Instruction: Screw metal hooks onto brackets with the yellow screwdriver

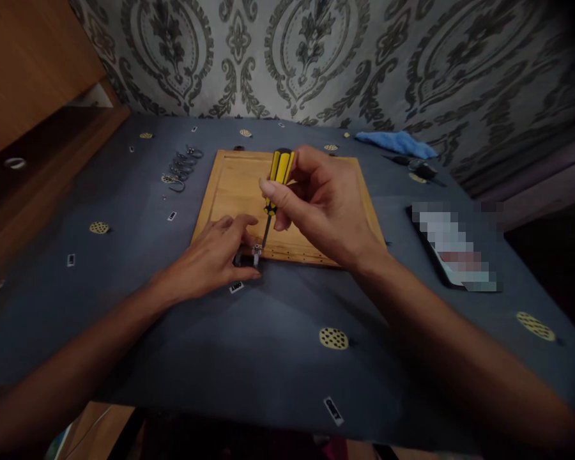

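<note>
My right hand (323, 201) grips a yellow-and-black screwdriver (281, 169), its shaft slanting down. The tip meets a small metal hook (257, 252) at the near edge of a wooden board (239, 176). Around that hook curve the thumb and fingers of my left hand (220, 252), holding it against the edge; the inner fingers are partly hidden. A row of small holes runs along the near edge, right of the hook. The board lies flat on the grey-blue tablecloth (138, 326).
Left of the board lie several metal hooks (182, 167) in a row. At the back right are a blue cloth (397, 142) and a dark tool (419, 167). A phone (453, 246) lies on the right. A wooden cabinet (33, 70) borders the left side; patterned wallpaper (239, 45) is behind.
</note>
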Demonstrator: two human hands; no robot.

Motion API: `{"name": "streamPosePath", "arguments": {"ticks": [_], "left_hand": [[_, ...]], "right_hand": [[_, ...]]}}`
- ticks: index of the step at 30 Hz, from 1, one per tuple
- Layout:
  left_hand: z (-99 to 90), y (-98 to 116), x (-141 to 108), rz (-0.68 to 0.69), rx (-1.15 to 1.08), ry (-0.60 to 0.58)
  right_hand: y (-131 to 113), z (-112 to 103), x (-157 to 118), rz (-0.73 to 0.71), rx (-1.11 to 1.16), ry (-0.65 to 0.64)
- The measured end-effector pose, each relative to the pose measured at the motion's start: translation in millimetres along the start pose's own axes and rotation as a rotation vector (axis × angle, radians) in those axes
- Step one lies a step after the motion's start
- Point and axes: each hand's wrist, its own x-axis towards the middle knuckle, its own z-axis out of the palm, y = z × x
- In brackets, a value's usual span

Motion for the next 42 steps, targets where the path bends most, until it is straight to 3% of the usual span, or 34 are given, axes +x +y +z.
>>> {"name": "streamPosePath", "arguments": {"ticks": [10, 24, 35, 42], "left_hand": [[1.1, -1.5, -1.0, -0.005, 0.001, 0.021], [-3.3, 2.0, -0.6, -0.032, -0.017, -0.021], [-1.6, 2.9, -1.2, -0.039, -0.004, 0.0], [-4.6, 3.5, -0.1, -0.046, -0.016, -0.047]], "right_hand": [[8.1, 4.0, -30.3, 0.029, 0.09, 0.115], [10.1, 9.4, -34.2, 0.004, 0.053, 0.063], [6.9, 10.8, -36.2, -0.008, 0.063, 0.066], [4.9, 7.8, -35.0, -0.03, 0.059, 0.121]]}}
